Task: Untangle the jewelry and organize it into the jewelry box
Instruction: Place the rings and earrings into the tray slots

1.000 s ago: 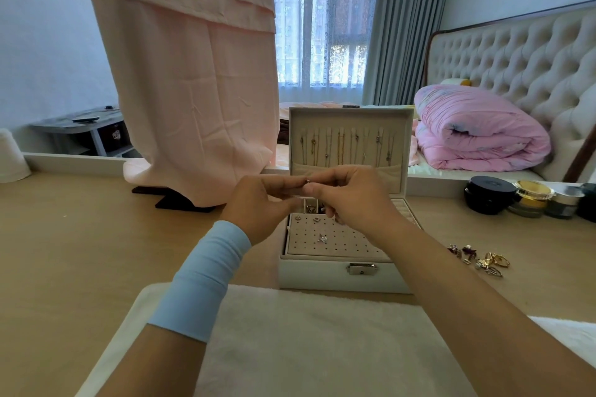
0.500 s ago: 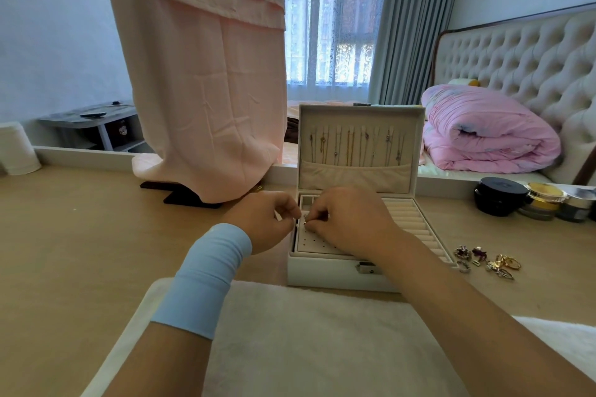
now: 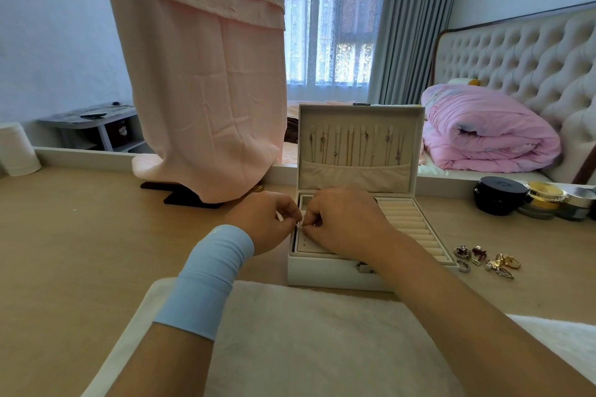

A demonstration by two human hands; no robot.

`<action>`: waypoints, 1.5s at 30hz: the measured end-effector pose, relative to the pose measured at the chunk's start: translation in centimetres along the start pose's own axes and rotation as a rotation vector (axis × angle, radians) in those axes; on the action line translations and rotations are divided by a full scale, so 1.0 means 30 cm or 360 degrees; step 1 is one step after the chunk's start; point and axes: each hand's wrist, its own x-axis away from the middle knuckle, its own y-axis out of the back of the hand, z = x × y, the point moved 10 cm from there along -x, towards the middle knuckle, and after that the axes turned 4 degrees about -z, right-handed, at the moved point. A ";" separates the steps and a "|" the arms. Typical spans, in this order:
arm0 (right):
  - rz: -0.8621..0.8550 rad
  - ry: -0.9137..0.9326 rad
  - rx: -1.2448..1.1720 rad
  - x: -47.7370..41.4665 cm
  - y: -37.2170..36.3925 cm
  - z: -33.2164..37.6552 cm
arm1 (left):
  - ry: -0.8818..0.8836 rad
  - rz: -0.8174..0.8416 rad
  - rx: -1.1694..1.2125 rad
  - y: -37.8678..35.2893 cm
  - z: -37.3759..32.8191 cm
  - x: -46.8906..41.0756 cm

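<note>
Wooden table [image 3: 80, 251], white towel [image 3: 306, 338] at the near edge. Pink cloth [image 3: 209, 90] hangs at back left. Left hand [image 3: 267, 222], blue wrist sleeve [image 3: 209, 277], fingers curled; tips meet the right hand [image 3: 345, 222], and both pinch a small silvery piece [image 3: 299, 226] over the left edge of the open jewelry box [image 3: 335, 274], above its perforated panel [image 3: 304, 243]. Necklaces [image 3: 354, 147] hang in the upright lid. Ring rolls [image 3: 411, 224] fill the box's right side. Loose jewelry pile [image 3: 485, 261] lies on the table just right of the box. Jars [image 3: 529, 198] stand further back on the right.
</note>
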 end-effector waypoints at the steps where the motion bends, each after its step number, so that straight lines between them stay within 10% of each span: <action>1: 0.0064 0.0007 -0.0028 0.002 -0.003 -0.004 | -0.0005 -0.0008 0.0005 0.001 -0.003 0.001; 22: 0.0604 -0.0248 -0.0576 0.039 -0.039 -0.150 | -0.0046 0.0105 -0.0032 -0.033 -0.042 0.007; 36: 0.0059 -0.0386 -0.1491 0.030 0.102 -0.158 | 0.0014 -0.0369 0.1111 0.046 -0.070 0.002; 45: -0.0104 -0.0421 -0.1625 0.020 0.108 -0.170 | 0.0040 -0.0411 0.1071 0.034 -0.060 0.001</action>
